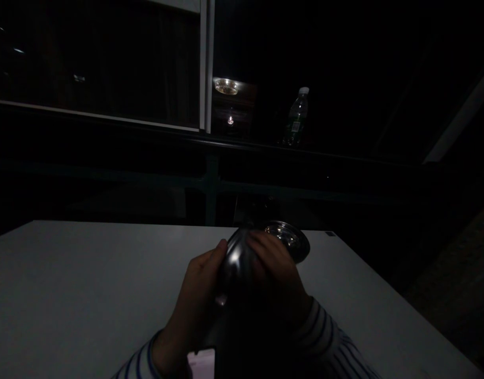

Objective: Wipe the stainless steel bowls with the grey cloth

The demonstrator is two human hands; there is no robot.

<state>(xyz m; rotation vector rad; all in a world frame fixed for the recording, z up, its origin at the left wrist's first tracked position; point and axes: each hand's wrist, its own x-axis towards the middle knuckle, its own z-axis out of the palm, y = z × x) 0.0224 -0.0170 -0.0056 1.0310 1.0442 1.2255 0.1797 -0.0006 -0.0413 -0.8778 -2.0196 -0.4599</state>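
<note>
Between my two hands is a shiny, rounded metal bowl (pixel 234 261), tilted up off the white table. My left hand (pixel 200 279) grips its left side, with the thumb along the rim. Across the bowl's right side lie the bent fingers of my right hand (pixel 277 268); whether they hold a cloth or anything else is too dark to tell. Just beyond my right hand, a second metal bowl (pixel 300 245) rests near the table's far edge, partly covered by that hand.
The white table (pixel 87 284) stretches to both sides. A pink-white object (pixel 202 363) lies at the near edge by my left wrist. On a dark ledge behind the table stands a clear plastic bottle (pixel 297 118) with a white cap. A small dark label (pixel 330 233) marks the far right corner.
</note>
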